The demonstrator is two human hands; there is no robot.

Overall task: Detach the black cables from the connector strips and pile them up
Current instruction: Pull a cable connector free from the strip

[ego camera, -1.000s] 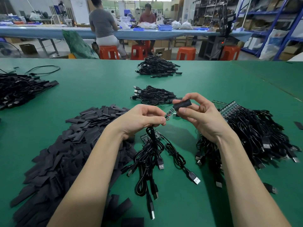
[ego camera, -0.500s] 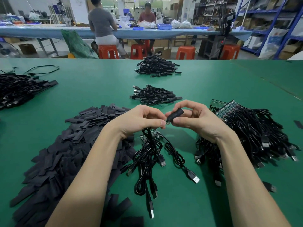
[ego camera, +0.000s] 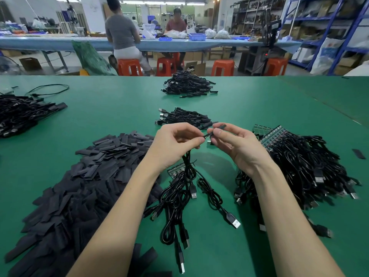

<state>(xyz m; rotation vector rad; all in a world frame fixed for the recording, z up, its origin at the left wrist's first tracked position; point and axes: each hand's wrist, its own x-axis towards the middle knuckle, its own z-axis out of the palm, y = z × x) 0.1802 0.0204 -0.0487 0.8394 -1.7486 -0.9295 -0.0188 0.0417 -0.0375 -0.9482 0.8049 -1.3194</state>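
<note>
- Black cables [ego camera: 179, 188] hang in a bunch from the left hand [ego camera: 175, 142], their plug ends trailing down onto the green bench [ego camera: 119, 108] between the two forearms.
- Left-hand fingers [ego camera: 196, 139] are curled round the top of that bunch, thumb and forefinger pinching the end of one cable right at the tip.
- Right hand [ego camera: 235, 144] sits just beside it at the same height, its fingers curled and pinching a small black sleeve [ego camera: 219, 127] that points across toward the left hand.
- That is the key relation: the pinched cable end and the sleeve lie on one line, running left to right, the two pinches almost touching. Any pull, I judge, has to go along that line, hands drawing apart sideways.
- Whether the sleeve is on the cable end or just meeting it, I cannot tell; the join is too small.
- Both wrists are raised off the bench, palms turned inward, forearms angled in from below.
- A green connector strip [ego camera: 175, 170] lies on the bench under the left wrist, partly behind the hanging cables.
- To the right, a big heap of cables still on strips [ego camera: 311, 166]; the right hand is the nearer one to it.
- To the left, a spread of flat black sleeves [ego camera: 89, 176].
- Ahead, a small finished pile [ego camera: 183, 117] just beyond the hands, which looks like the drop spot.
</note>
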